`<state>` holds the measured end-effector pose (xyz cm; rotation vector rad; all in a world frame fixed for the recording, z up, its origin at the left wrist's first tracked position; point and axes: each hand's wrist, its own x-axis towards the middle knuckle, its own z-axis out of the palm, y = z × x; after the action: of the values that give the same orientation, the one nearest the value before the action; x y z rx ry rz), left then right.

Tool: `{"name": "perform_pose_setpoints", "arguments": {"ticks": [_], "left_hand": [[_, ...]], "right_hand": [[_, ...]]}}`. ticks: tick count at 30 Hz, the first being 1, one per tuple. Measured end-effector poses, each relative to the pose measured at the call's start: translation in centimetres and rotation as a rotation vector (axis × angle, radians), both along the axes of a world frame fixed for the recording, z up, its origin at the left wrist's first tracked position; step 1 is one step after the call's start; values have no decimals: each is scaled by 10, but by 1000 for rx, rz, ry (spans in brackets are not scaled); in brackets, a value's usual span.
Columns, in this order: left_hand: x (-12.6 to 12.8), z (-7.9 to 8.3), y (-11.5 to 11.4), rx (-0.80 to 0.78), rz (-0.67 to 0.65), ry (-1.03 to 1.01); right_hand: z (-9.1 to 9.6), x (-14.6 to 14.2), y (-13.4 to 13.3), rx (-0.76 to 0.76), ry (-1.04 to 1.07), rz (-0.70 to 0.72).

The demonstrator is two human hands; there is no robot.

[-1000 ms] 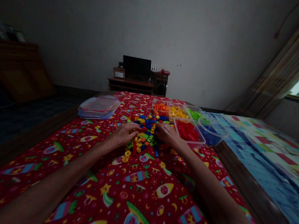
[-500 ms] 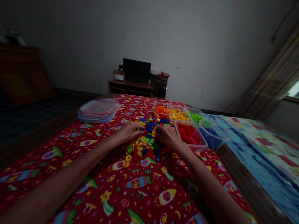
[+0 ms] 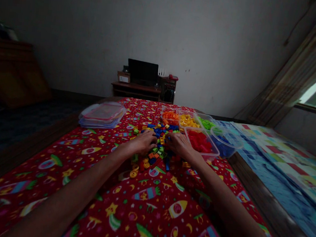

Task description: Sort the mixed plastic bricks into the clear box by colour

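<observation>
A heap of small mixed-colour bricks (image 3: 156, 148) lies on a red cloth with a rocket print (image 3: 149, 203). My left hand (image 3: 143, 143) rests on the left side of the heap, fingers curled down into the bricks. On the right side lies my right hand (image 3: 179, 143), its fingers also bent into the bricks. What either hand grips is hidden among the pieces. Beside my right hand stands a clear tub of red bricks (image 3: 200, 141).
Behind the heap stand tubs of orange bricks (image 3: 170, 115), yellow bricks (image 3: 188, 119) and green bricks (image 3: 206, 122), and a round tub of blue bricks (image 3: 224, 141). Stacked clear lids (image 3: 101, 114) lie at the left. A patterned mat (image 3: 283, 156) lies right of the cloth's wooden edge.
Both hands have moved inward over the heap, closer to each other, and the left hand has slid further forward into the bricks.
</observation>
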<state>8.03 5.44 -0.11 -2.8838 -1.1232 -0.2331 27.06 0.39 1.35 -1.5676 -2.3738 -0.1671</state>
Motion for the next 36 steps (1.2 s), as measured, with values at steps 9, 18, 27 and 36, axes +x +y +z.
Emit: {"name": "perform_pose_setpoints", "arguments": {"ticks": [9,18,27,36], "left_hand": [[-22,-21,20,5,-35,-86],[-5,-4,12,-147,66,-492],[2,4,-3,-279,70,-574],[-15,12,-1,-220,165,-601]], "right_hand": [[-9,3,5,3,-25,68],[0,-2,-2,16,60,154],[0,0,1,29,173,219],[40,65,8,222,305,-75]]}}
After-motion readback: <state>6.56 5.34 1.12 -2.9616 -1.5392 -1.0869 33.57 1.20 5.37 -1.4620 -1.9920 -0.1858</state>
